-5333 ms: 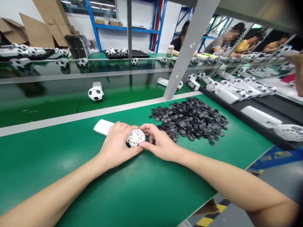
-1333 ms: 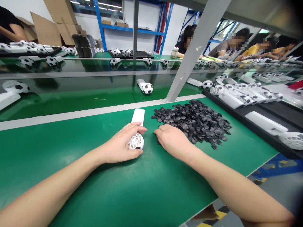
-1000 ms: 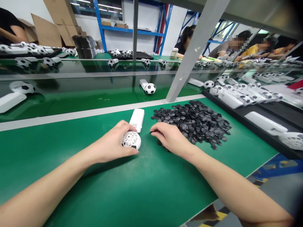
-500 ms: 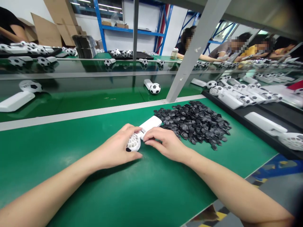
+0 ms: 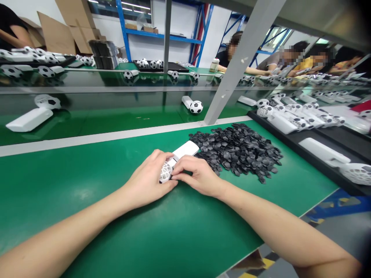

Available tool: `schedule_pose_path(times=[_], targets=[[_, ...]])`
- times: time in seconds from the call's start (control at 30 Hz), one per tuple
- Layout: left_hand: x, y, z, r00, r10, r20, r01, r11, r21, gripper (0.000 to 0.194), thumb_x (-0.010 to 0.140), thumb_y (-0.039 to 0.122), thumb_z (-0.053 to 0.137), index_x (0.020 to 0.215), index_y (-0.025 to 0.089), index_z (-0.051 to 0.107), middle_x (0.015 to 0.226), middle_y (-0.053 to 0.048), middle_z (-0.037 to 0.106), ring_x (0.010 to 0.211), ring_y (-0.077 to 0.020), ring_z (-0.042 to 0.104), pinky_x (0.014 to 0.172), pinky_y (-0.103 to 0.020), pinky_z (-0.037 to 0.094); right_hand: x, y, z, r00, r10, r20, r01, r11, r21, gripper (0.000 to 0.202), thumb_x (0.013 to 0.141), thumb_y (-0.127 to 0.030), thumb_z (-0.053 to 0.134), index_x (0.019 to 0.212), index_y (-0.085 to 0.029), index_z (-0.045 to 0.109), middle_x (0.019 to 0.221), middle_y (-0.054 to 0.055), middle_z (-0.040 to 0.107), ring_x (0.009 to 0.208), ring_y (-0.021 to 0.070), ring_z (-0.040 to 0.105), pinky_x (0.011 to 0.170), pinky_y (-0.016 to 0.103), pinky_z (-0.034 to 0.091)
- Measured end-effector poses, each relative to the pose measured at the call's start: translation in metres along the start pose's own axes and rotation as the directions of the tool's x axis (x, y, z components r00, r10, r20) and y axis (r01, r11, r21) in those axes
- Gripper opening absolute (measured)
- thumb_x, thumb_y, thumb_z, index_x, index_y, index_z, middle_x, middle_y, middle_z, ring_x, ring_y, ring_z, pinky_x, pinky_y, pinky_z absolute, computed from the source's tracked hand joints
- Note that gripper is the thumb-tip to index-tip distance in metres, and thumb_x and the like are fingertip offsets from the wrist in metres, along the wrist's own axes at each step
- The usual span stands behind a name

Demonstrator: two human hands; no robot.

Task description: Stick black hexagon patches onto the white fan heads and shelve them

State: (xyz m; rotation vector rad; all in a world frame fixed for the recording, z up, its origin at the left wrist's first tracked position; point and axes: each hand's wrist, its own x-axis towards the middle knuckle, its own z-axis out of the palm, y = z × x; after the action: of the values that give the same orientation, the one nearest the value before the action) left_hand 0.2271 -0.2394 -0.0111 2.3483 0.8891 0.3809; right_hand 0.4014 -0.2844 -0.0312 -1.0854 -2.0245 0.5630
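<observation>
A white item [image 5: 185, 150] with a ball-shaped lattice end lies on the green table [image 5: 121, 239]. My left hand [image 5: 150, 173] wraps round the ball end from the left, thumb at its lower edge. With thumb and index finger pinched together, my right hand [image 5: 197, 173] touches the right side of the ball; whatever is between those fingertips is hidden. Just beyond my right hand spreads a pile of small black pieces [image 5: 240, 150].
Beyond a pale rail [image 5: 116, 136], similar white items [image 5: 30, 119] lie on a green belt. A slanted grey post [image 5: 232, 73] rises behind the pile. On the right stands a black tray [image 5: 307, 154] of ball-ended items. Several people sit at the back right.
My right hand has moved slightly left and down, onto the ball's side. My left hand has closed further round the ball end. Items on the belt have shifted: the near ones right, the far ones left.
</observation>
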Motion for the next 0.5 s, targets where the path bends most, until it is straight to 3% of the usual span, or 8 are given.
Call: schedule_pose_path(times=[0.27,0.5], targets=[[-0.0008,0.0055,0.0018,0.999,-0.007,-0.048,0.007,1.0,0.006,0.048,0.068,0.018,0.052,0.114,0.016,0.043,0.103,-0.007,0.047,0.098,-0.023,0.046,0.087,-0.038,0.042,0.0083,0.0054,-0.0058,0.997,0.052,0.064,-0.048,0.997,-0.056,0.01,0.076,-0.022,0.065,0.069,-0.018,0.058,0.073,0.0,0.059,0.077,0.0148,0.052,0.071,0.027,0.04],[-0.0017,0.0002,0.0042,0.997,-0.001,-0.071,0.002,1.0,0.016,0.05,0.062,0.023,0.058,0.111,0.02,0.048,0.101,-0.005,0.048,0.094,-0.0212,0.049,0.083,-0.034,0.046,0.0054,0.0008,0.0019,0.991,0.113,0.075,-0.104,0.988,-0.112,0.013,0.084,-0.027,0.055,0.072,-0.02,0.055,0.073,0.0,0.057,0.073,0.0147,0.052,0.066,0.026,0.041]])
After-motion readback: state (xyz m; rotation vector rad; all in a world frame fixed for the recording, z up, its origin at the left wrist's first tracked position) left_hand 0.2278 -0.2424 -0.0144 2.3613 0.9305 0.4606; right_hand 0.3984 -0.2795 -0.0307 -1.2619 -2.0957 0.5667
